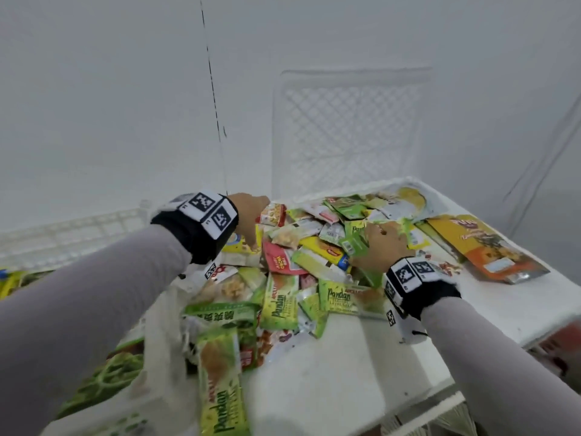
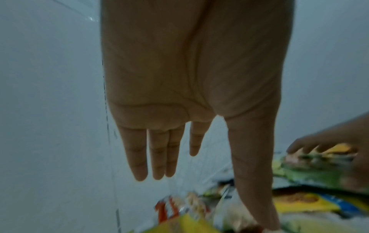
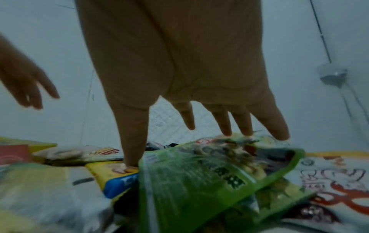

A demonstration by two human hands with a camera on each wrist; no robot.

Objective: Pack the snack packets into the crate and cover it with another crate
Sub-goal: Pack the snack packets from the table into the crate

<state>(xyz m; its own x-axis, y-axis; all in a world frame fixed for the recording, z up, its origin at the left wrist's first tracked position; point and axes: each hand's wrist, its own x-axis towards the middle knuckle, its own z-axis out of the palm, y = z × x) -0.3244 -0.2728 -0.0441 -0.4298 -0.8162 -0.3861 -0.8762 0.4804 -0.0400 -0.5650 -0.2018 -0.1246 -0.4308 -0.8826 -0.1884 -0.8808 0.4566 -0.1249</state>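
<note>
A heap of snack packets (image 1: 292,278), mostly green, yellow and red, lies on a white surface (image 1: 345,357). My left hand (image 1: 253,223) hovers over the heap's far left side. Its fingers (image 2: 157,157) are straight and hold nothing, and the thumb reaches down among the packets. My right hand (image 1: 377,243) lies spread on the heap's far right. Its fingertips (image 3: 225,126) touch a green packet (image 3: 199,181) and its thumb presses a yellow packet with a blue end (image 3: 111,178). A white lattice crate (image 1: 349,130) stands on edge against the wall behind.
A second white crate (image 1: 72,237) sits at the left by the wall. Under my left arm, a white mesh wall (image 1: 157,341) has green packets behind it. A large orange and yellow packet (image 1: 484,247) lies at the right. The surface's edge (image 1: 456,382) drops off at the lower right.
</note>
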